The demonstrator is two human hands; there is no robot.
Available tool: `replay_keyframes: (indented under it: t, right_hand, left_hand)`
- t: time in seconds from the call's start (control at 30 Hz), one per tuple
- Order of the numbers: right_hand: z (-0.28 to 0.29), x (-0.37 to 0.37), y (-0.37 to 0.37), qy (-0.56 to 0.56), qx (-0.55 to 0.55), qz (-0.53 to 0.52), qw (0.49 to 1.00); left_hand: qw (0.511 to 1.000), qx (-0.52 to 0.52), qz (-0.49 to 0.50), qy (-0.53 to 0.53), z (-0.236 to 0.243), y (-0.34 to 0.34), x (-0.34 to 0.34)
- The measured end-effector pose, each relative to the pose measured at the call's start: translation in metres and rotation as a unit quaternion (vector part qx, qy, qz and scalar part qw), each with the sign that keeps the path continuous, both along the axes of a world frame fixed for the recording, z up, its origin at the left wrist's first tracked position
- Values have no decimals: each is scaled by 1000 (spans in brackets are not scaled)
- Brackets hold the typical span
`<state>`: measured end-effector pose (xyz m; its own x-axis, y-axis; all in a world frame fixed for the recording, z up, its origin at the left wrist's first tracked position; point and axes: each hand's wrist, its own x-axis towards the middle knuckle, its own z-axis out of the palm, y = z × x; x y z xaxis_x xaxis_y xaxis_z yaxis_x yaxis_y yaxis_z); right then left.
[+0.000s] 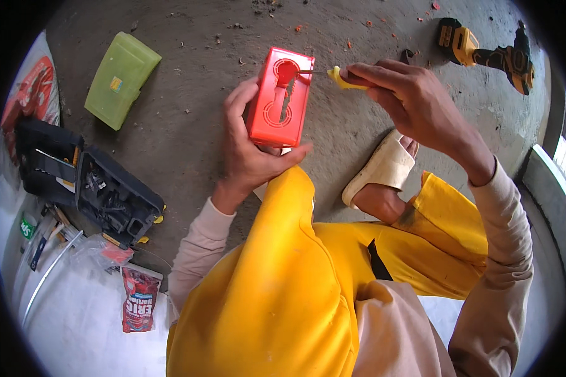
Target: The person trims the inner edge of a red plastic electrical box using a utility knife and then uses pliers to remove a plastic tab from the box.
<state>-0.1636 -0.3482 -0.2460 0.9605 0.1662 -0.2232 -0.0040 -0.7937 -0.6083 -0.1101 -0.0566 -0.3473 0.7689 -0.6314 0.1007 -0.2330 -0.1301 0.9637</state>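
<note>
My left hand (242,147) grips a red plastic electrical box (293,94) by its side and lower end, above my raised knee. Two ringed round knockouts mark its face; a ragged opening with grey showing through runs between them. In my right hand (415,94) is a slim tool with a yellow handle (343,79), closed in the fingers. Its thin dark metal shaft (314,71) points left, and the end meets the box near the upper knockout. Whether that end is a screwdriver tip or a blade cannot be made out.
A yellow-black cordless drill (493,53) lies at the far right. A green plastic case (121,80) rests at the upper left, above an open black tool case (110,188). Below it are hand tools and a red printed packet (139,298). Red scraps dot the grey floor (188,75).
</note>
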Motion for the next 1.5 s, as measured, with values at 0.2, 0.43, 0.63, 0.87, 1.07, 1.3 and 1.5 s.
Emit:
replay_keyframes:
  t: [0.2,0.43,0.63,0.87,1.07,1.3,1.5]
  right_hand:
    - [15,-4,-4,37,-3,0,999]
    - [25,-10,4,83,-2,-66,994]
    - [12,-24,4,24,14,-92,995]
    - [12,-24,3,26,3,-95,995]
    - [11,-25,1,20,5,-87,996]
    - [14,-27,4,30,-96,-29,995]
    - [5,-27,-11,97,-32,-46,994]
  left_hand:
    - [998,30,9,-48,4,5,21]
    - [997,7,30,-77,-4,-6,30]
    - [977,20,56,-207,-18,-22,38]
    - [973,-15,62,-222,-18,-34,52]
    - [971,-8,41,-234,-15,-34,61]
    - [968,-24,33,-248,-18,-37,62]
    - [967,-29,30,-252,-19,-37,65]
